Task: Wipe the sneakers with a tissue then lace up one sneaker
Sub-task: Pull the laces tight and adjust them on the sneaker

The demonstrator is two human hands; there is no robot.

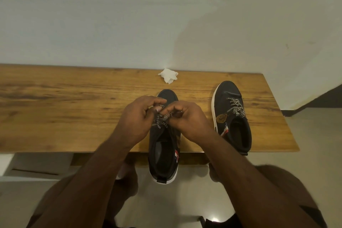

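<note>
Both hands, left hand [138,116] and right hand [187,118], pinch the lace [162,119] (black-and-white) over the near sneaker [162,153]

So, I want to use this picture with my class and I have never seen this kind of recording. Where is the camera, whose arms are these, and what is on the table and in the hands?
There is one picture, from a wide-angle camera worn on a person's head, looking down at their own bare arms. No machine is involved.

On the wooden table stand two black sneakers with white soles. The near sneaker juts over the table's front edge, and the other sneaker stands to its right, already laced. A crumpled tissue lies at the far edge, untouched.

The left hand and right hand meet over the near sneaker, each with a pinching grip on its black-and-white lace, threading or tying it.
</note>
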